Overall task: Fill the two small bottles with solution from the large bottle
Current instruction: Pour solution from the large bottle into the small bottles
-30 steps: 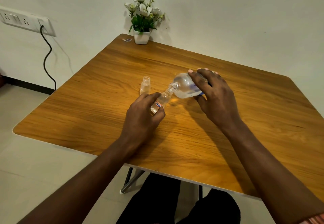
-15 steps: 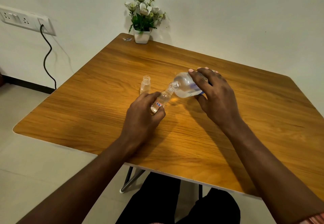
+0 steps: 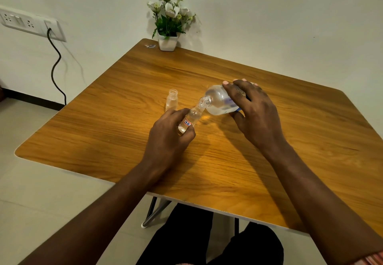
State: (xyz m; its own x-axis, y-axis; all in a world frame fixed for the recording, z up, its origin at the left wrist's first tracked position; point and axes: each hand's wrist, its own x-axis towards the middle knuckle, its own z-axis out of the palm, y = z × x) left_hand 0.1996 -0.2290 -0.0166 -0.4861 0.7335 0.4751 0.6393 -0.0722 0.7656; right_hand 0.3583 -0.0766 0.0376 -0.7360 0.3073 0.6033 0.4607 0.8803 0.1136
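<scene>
Large bottle (image 3: 217,101): rear half and most of the label hidden under right hand (image 3: 255,115). Held small bottle (image 3: 191,117): base covered by left hand (image 3: 167,136), label writing too small to read. Other small bottle (image 3: 172,99): bottom hidden behind the left hand. Tiny item (image 3: 150,46) at the far corner of the table (image 3: 290,171): unidentifiable. Socket panel (image 3: 31,23) cut by left edge.
</scene>
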